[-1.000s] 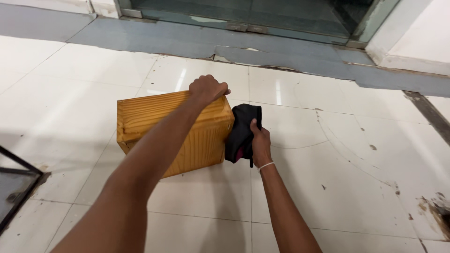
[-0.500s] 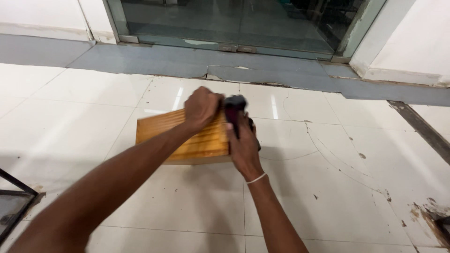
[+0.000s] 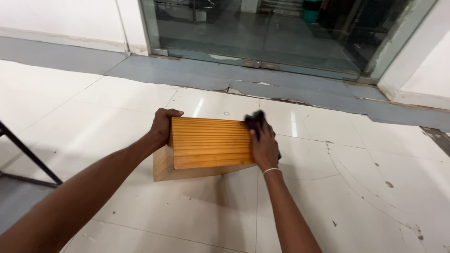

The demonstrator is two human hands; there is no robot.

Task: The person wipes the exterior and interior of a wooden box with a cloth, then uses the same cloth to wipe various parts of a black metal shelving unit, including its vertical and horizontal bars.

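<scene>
A ribbed orange-brown wooden box (image 3: 211,143) is tilted up off the white floor, its grooved face turned toward me. My left hand (image 3: 162,126) grips its left end. My right hand (image 3: 265,145) presses a dark cloth (image 3: 255,119) against the right end of the box; most of the cloth is hidden under my fingers. A thin band circles my right wrist.
White floor tiles (image 3: 328,201) with dark specks spread around the box. A grey strip and a glass door (image 3: 262,33) lie ahead. A black metal frame leg (image 3: 28,157) stands at the left edge.
The box has been tipped up from lying flat. My left hand moved from its top to its left end. My right hand with the cloth shifted onto the box's right end.
</scene>
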